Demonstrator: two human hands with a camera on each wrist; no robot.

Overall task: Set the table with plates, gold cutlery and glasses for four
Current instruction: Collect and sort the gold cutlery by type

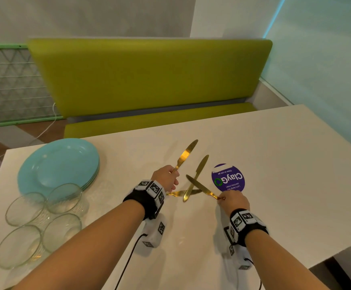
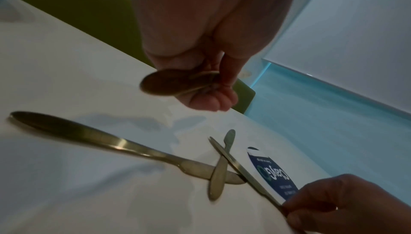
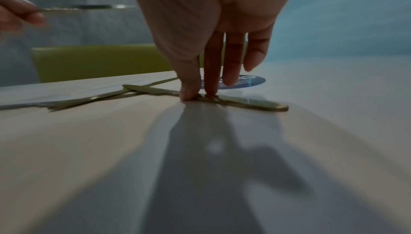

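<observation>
**Head view: the table is hardly set yet**

No place is laid. The blue plates (image 1: 58, 164) are stacked at the table's (image 1: 275, 164) left end, with four glasses (image 1: 42, 222) grouped beside them. A shiny gold knife (image 1: 184, 155) is held up by the left hand (image 1: 167, 177). Another knife (image 1: 201, 187) is pinched at its handle by the right hand (image 1: 234, 200). Two more knives (image 1: 191, 190) are left crossed between the hands.

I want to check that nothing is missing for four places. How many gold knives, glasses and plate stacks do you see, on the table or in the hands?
Gold knives: 4 (one held in the left hand, one in the right hand, two lying crossed)
Glasses: 4
Stack of blue plates: 1 (plates inside not countable)
Total: 9
</observation>
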